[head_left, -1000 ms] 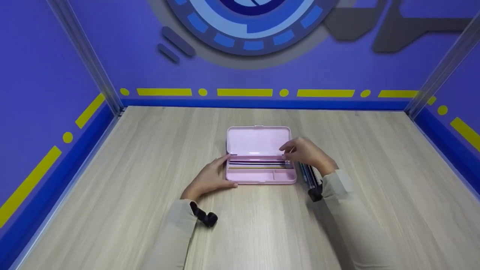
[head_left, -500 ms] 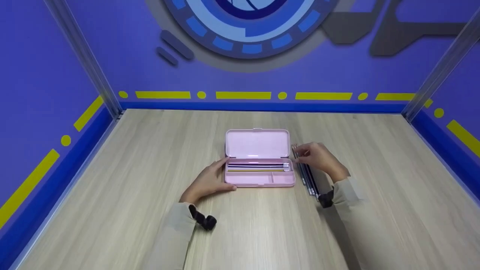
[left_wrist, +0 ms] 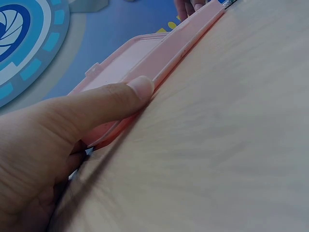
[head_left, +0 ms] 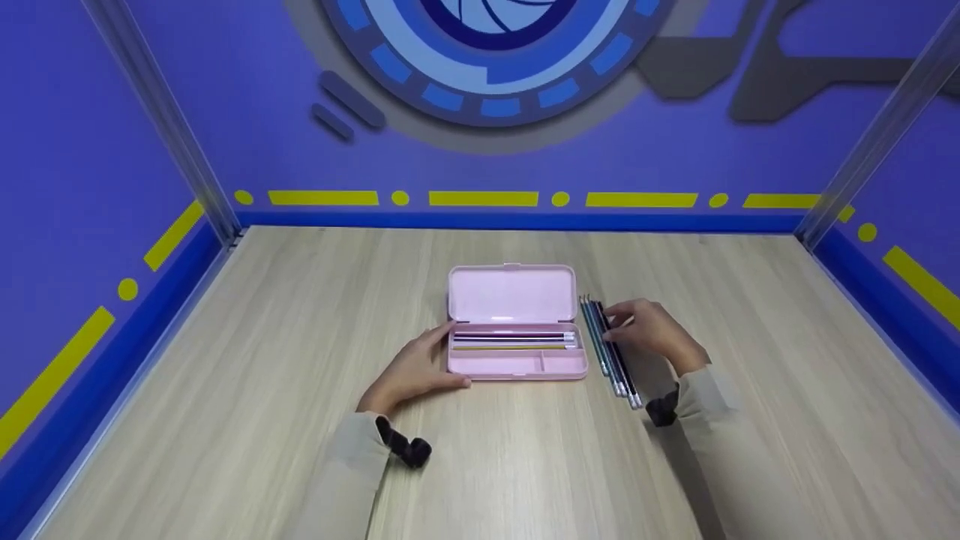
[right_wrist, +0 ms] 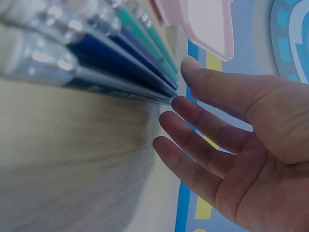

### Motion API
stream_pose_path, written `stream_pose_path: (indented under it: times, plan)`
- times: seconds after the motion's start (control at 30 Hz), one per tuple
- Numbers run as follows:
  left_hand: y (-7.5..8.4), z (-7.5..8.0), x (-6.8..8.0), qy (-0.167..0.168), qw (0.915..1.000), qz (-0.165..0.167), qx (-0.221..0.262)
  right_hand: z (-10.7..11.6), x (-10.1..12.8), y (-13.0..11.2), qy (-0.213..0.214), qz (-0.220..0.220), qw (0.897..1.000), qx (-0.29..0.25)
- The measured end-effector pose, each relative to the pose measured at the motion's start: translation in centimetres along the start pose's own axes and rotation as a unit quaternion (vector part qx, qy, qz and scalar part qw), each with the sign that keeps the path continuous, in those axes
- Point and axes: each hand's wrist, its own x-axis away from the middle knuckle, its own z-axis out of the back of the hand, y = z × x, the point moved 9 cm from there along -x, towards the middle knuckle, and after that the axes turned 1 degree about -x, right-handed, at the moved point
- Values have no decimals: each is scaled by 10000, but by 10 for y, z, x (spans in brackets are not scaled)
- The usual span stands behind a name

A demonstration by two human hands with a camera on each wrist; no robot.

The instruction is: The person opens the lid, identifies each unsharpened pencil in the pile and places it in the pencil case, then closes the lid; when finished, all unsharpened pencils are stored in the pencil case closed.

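Note:
A pink pencil case (head_left: 495, 364) lies with its lid raised on the table. Several pencils (head_left: 510, 340), one of them yellow, lie lengthwise in its rear compartment; the two front compartments hold nothing visible. My left hand (head_left: 409, 373) grips the case's left end, and in the left wrist view its thumb (left_wrist: 140, 88) presses the front wall. Just right of the case lies a row of loose pencils (head_left: 611, 352), dark and green, erasers toward me. My right hand (head_left: 651, 330) is at their right side, thumb and fingers apart; the index tip (right_wrist: 179, 104) is at or touching the outermost pencil.
The wood-grain table (head_left: 480, 465) stretches out on all sides of the case. Blue panels with yellow dashes (head_left: 484, 199) wall in its back and sides. A small black wrist camera (head_left: 662, 410) sits beside the near eraser ends.
My right hand has moved right, from over the case's right edge to the loose pencils' outer side, uncovering them and the eraser ends inside. The left hand keeps its hold.

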Motion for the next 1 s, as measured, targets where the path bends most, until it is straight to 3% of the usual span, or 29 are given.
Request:
stream_pose_path:
  times: [0.23, 0.47, 0.73, 1.0]
  plan:
    - [1, 0, -1, 3, 10000, -37, -26, -1, 2, 10, -164, -333, 9993, -20]
    - [-2, 0, 0, -13, 10000, -49, -10, 0, 3, 9, -206, -78, 9997, 137]
    - [-3, 1, 0, 41, 10000, -35, -53, 0, 4, 18, -245, -442, 9987, 2]
    - [-1, 0, 0, 0, 9999, -15, -107, 5, 3, 19, 87, -387, 9992, 2]
